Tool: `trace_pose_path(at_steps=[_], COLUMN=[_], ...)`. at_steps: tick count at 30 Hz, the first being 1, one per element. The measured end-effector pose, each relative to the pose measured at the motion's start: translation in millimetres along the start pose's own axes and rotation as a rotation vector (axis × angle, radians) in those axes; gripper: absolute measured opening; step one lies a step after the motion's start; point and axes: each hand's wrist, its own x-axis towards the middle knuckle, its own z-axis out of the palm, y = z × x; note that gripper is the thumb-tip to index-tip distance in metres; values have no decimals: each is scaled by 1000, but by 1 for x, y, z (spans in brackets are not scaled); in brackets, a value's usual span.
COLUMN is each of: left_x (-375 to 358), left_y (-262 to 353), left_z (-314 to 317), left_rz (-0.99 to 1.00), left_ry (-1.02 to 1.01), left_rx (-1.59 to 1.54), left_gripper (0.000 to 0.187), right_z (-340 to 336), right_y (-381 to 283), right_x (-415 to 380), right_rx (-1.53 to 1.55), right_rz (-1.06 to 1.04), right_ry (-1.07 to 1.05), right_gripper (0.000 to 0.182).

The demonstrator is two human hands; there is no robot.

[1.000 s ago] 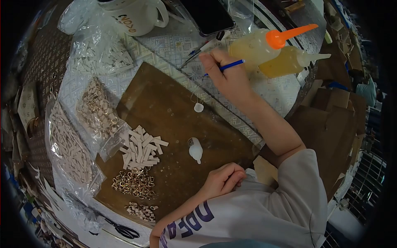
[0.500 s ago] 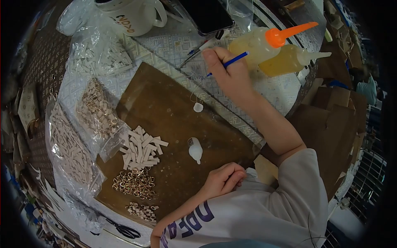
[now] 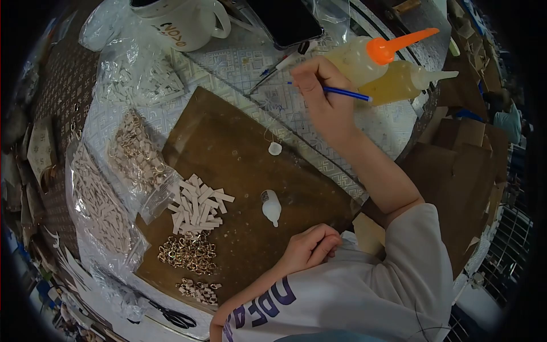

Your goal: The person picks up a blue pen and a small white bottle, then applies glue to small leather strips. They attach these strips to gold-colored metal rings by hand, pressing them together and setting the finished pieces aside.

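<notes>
My right hand (image 3: 331, 102) is closed on a blue pen (image 3: 347, 93), above the patterned cloth beside two glue bottles (image 3: 356, 60). The pen slants across the fingers, its thicker end towards the lower right. My left hand (image 3: 312, 246) rests in a loose fist near the shirt, at the lower edge of the brown mat (image 3: 245, 171). Just above it on the mat lies a small white bottle (image 3: 271, 209). Farther up is a round white tag (image 3: 274, 149) with a thin loop.
Piles of beige strips (image 3: 199, 205), gold clasps (image 3: 187, 253) and small clasped pieces (image 3: 198, 290) lie on the mat's left. Beyond are filled plastic bags (image 3: 99, 199), black scissors (image 3: 174, 316), a mug (image 3: 185, 25), a phone (image 3: 285, 20) and another pen (image 3: 290, 58).
My right hand has shifted slightly right and down, and the blue pen has swung so that its thicker end points lower right instead of upper right. My left hand stays in place.
</notes>
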Motion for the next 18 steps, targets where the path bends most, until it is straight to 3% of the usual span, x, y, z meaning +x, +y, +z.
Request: trace_pose_path(at_steps=[7,10,13,18], left_x=[-1,-1,0,0], left_y=[-1,-1,-2,-2], left_z=[0,0,0,0], left_rz=[-32,-34,-30,-19], left_ry=[-10,-12,-16,-11], left_rx=[-20,-15,-8,14], left_gripper=[15,16,16,15], right_z=[3,4,0,2], right_y=[4,3,10,12], right_x=[-3,-4,-2,-3], right_rx=[155,113,-96,-70], right_rz=[107,208,153,183], right_ry=[-18,28,-16,-34], right_gripper=[21,26,32,33])
